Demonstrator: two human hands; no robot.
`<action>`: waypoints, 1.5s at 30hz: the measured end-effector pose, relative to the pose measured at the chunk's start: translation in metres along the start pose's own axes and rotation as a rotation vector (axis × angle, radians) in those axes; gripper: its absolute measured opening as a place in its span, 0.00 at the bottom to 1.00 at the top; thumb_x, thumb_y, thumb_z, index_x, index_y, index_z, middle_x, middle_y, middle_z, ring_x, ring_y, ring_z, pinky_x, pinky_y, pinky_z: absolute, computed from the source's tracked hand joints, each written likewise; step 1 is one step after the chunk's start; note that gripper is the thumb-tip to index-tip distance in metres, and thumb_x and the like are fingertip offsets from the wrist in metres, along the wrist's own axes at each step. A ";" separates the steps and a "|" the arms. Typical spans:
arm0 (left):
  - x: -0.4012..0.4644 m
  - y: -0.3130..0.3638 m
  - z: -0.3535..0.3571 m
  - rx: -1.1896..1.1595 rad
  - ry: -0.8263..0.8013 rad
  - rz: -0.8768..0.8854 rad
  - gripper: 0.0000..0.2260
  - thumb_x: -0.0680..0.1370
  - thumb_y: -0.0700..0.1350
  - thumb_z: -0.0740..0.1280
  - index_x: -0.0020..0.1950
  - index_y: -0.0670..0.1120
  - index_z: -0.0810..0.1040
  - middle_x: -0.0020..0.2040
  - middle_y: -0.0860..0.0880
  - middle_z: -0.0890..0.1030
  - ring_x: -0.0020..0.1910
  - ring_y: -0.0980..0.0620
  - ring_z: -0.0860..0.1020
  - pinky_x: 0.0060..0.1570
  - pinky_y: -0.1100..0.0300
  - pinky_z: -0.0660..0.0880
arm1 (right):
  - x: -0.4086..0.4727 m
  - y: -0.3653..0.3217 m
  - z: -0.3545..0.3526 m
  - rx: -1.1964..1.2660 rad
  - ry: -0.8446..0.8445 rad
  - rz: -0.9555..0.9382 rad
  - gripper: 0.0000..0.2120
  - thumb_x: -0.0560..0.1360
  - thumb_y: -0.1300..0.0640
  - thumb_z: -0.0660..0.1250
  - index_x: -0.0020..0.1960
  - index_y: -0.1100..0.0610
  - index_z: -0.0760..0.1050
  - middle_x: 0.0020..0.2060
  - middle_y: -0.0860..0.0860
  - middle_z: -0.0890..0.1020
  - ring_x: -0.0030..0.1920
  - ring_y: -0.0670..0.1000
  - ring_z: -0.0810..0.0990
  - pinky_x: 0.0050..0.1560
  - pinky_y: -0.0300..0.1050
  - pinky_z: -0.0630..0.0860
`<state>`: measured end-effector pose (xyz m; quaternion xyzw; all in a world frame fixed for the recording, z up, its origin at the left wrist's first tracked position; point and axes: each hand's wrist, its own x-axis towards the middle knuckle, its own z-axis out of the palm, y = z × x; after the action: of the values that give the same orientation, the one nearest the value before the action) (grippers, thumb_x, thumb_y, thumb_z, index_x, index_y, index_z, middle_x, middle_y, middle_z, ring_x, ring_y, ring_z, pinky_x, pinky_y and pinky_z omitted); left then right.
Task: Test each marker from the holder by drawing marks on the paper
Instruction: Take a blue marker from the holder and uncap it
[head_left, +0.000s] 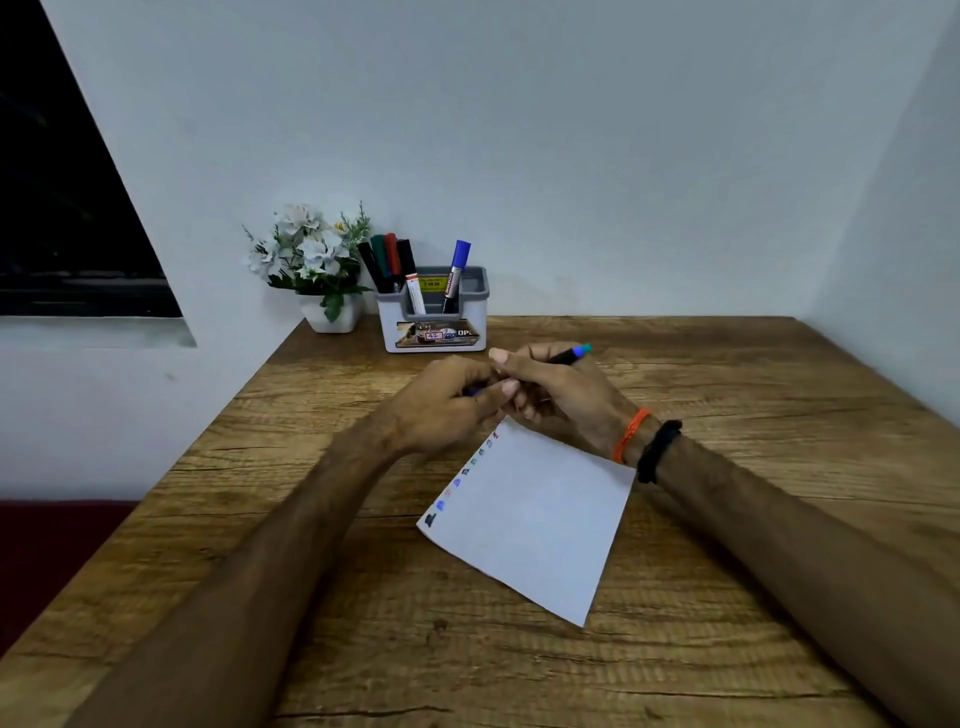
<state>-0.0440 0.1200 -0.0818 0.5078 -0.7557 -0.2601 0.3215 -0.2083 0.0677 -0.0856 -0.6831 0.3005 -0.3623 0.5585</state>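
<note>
The marker (569, 355) you are handling sits in your right hand (550, 387), its dark barrel running up and to the right, with a blue-and-teal end poking out past your knuckles. Your right fingers (524, 410) are curled round that barrel. Your left hand (447, 402) meets it from the left, its fingers bent and pinching something small and blue, mostly hidden, at the marker's near end. Both hands hover just above the far corner of the paper (535, 514), which lies skewed on the counter (727, 571) and carries a row of small coloured marks (457, 483) along its left edge. Beyond your hands stands the holder (434, 325) with several capped markers (392, 262) leaning left and one blue-capped marker (457, 273) on the right. A flower pot (332, 312) sits just beside it.
</note>
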 end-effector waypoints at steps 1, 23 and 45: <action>0.000 0.001 0.001 0.002 0.006 0.011 0.10 0.82 0.45 0.61 0.45 0.51 0.81 0.39 0.58 0.81 0.36 0.66 0.77 0.38 0.71 0.69 | 0.001 0.001 0.001 0.014 -0.003 0.007 0.14 0.77 0.53 0.69 0.36 0.59 0.77 0.26 0.51 0.77 0.25 0.48 0.72 0.27 0.37 0.70; -0.003 -0.011 -0.008 0.276 -0.023 -0.331 0.27 0.61 0.62 0.78 0.57 0.58 0.76 0.54 0.55 0.77 0.52 0.54 0.76 0.52 0.57 0.72 | -0.003 0.005 -0.030 0.125 -0.054 0.083 0.17 0.78 0.58 0.54 0.49 0.62 0.82 0.33 0.57 0.83 0.28 0.49 0.78 0.28 0.38 0.72; 0.003 -0.019 -0.006 0.385 -0.092 -0.298 0.31 0.63 0.63 0.76 0.64 0.57 0.76 0.68 0.55 0.74 0.64 0.53 0.71 0.57 0.57 0.69 | -0.016 0.023 -0.011 -0.241 0.032 0.007 0.06 0.74 0.68 0.68 0.42 0.62 0.83 0.32 0.59 0.84 0.29 0.51 0.81 0.30 0.41 0.77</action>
<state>-0.0295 0.1100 -0.0907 0.6531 -0.7220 -0.1784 0.1423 -0.2262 0.0703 -0.1092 -0.7383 0.3531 -0.3325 0.4688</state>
